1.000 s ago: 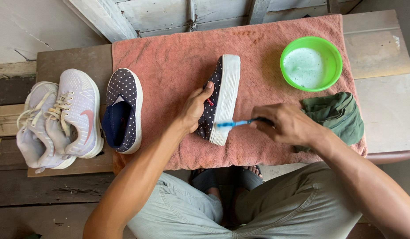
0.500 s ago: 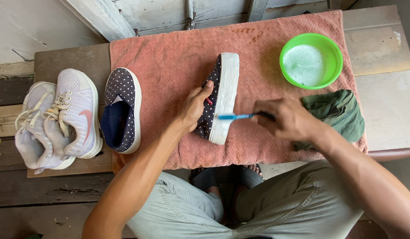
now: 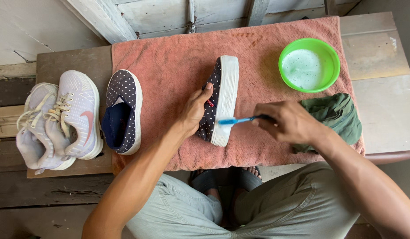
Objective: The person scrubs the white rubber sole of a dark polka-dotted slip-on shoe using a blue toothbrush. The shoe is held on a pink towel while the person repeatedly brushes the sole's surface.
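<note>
Dotted navy slip-on shoe [image 3: 218,99], tipped on its side at the middle of the pink towel [image 3: 169,57], white sole facing right. Its mate [image 3: 122,113] lies upright to the left, beside two grey sneakers [image 3: 59,121]; a green bowl [image 3: 309,65] of suds and a folded green cloth [image 3: 337,117] lie to the right. Left hand [image 3: 194,110] grasps the shoe's upper; right hand [image 3: 289,121], fingers clenched around a blue toothbrush [image 3: 236,120], sets its bristles against the sole.

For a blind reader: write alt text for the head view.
A left hand steadies a dotted shoe on its side on a pink towel while the right hand holds a blue toothbrush to its white sole. A green bowl of suds, a green cloth, the other shoe and pale sneakers lie around.
</note>
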